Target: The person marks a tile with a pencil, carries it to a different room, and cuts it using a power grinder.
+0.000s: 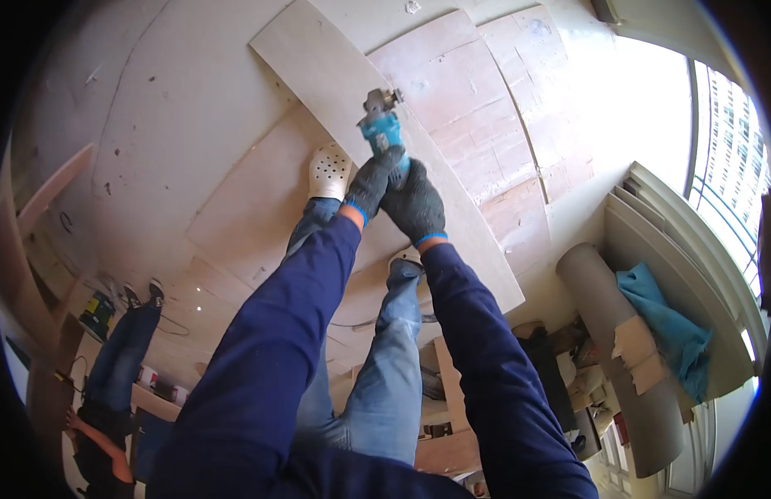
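Both my hands, in dark gloves with blue cuffs, are wrapped round a teal power tool (pixel 382 133) with a metal head at its far end. My left hand (pixel 373 185) is on the tool's left side, and my right hand (pixel 415 204) is against it on the right. Beneath the tool a long pale board (pixel 464 229) runs diagonally across the floor. My left foot, in a white perforated clog (pixel 329 172), rests beside the board's left edge; the right clog (pixel 408 256) is partly hidden by my leg.
Flat sheets (pixel 477 108) cover the floor ahead. A grey roll (pixel 622 358), a teal cloth (pixel 668 328) and leaning panels (pixel 676 274) stand at the right, near a window (pixel 731 158). Another person (pixel 119 366) is at the lower left, by a dark green box (pixel 96 314).
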Tool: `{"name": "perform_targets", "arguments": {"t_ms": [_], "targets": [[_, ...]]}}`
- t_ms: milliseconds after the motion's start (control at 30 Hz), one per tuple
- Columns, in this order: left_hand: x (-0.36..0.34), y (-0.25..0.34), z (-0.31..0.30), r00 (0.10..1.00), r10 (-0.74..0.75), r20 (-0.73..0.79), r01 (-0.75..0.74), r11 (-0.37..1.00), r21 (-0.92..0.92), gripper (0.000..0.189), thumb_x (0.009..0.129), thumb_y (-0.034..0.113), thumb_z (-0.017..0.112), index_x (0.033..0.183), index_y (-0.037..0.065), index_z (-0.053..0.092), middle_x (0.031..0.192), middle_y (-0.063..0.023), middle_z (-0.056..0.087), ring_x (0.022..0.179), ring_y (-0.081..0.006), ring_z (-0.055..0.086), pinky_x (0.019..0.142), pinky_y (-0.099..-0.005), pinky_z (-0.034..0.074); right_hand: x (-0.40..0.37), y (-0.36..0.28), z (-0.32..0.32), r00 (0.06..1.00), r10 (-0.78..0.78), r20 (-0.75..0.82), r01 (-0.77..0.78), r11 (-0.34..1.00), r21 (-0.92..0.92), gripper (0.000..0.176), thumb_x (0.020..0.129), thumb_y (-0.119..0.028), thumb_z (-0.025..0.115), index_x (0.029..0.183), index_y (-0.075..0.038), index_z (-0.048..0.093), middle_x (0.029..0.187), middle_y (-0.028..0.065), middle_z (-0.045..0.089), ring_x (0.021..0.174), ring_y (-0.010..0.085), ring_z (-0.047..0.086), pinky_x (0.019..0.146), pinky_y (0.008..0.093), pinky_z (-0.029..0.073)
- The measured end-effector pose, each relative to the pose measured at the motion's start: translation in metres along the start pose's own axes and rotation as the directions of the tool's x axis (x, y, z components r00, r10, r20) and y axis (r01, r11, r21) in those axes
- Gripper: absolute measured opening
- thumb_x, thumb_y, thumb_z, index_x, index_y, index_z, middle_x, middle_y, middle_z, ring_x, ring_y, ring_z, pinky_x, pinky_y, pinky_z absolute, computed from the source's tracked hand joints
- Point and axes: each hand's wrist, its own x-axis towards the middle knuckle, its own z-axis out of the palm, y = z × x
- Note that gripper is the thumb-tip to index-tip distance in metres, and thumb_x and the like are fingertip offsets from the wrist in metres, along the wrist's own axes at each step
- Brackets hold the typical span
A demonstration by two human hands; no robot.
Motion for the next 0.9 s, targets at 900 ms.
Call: {"name": "perform_targets", "arguments": {"t_ms": [900], "targets": [[0.089, 0.021, 0.008, 0.960, 0.014, -0.280, 0.075, 0.949, 0.305, 0.099, 0.075, 0.082, 0.047, 0.119, -0.006, 0.063, 0.117, -0.0235, 0.066, 0.108, -0.0325, 0.064, 0.092, -0.0378, 0.049, 0.109, 0.035, 0.015, 0.978, -0.139, 0.156, 0.141, 0.990, -0.001, 0.061, 0.067, -0.043, 0.077, 0.105, -0.001, 0.053, 0.082, 0.0240, 0.069, 0.074, 0.0357, 0.070, 0.069, 0.0429, 0.055]]}}
